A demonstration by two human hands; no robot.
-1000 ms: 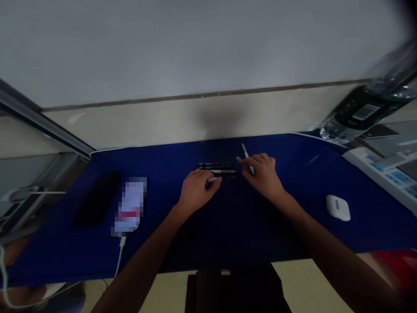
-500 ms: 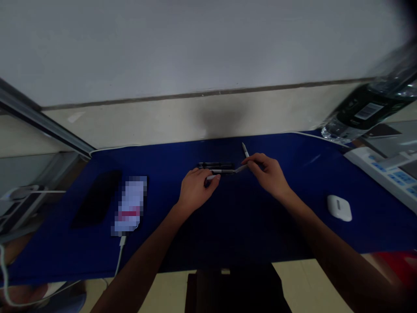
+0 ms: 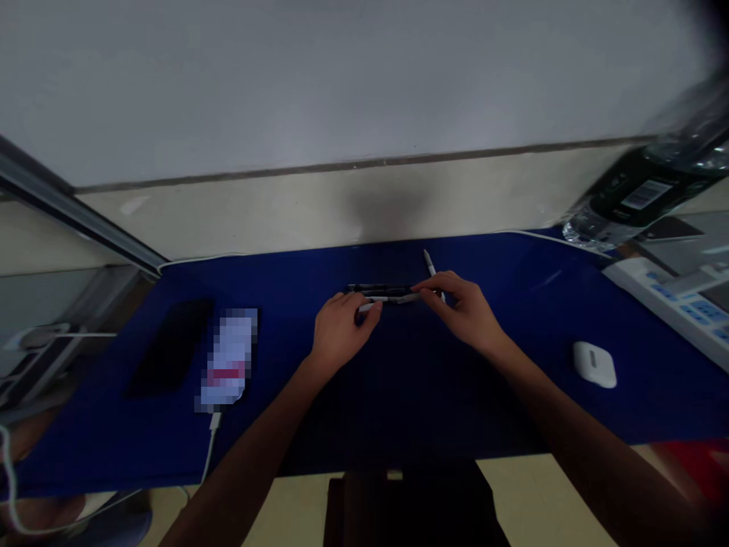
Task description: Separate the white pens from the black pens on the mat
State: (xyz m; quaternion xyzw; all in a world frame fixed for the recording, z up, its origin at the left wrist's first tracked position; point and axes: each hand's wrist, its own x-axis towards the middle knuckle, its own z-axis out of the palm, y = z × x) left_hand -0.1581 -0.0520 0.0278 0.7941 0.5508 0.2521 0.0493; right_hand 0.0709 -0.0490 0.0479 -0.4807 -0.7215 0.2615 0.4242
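Note:
Over the middle of the desk, my left hand (image 3: pixel 342 327) is closed, with a white pen (image 3: pixel 371 307) between thumb and fingers. My right hand (image 3: pixel 459 308) pinches a pale, slim pen piece (image 3: pixel 407 298) whose left end meets the dark tip end of the pen; whether it is a cap I cannot tell. Just behind both hands, dark pens (image 3: pixel 380 288) lie side by side, partly covered by my left fingers. Another white pen (image 3: pixel 429 263) points toward the wall, its near end partly behind my right hand.
On the blue desk mat (image 3: pixel 399 395), a phone with a lit, blurred screen (image 3: pixel 231 357) and a dark flat object (image 3: pixel 171 346) lie left. A white earbud case (image 3: pixel 594 365), a power strip (image 3: pixel 677 304) and a plastic bottle (image 3: pixel 632 194) are right. The wall (image 3: pixel 273 213) borders the back.
My right hand has moved left and slightly down, bringing the pale piece up against the pen by my left hand. More of the white pen behind it now shows. My left hand stays nearly still.

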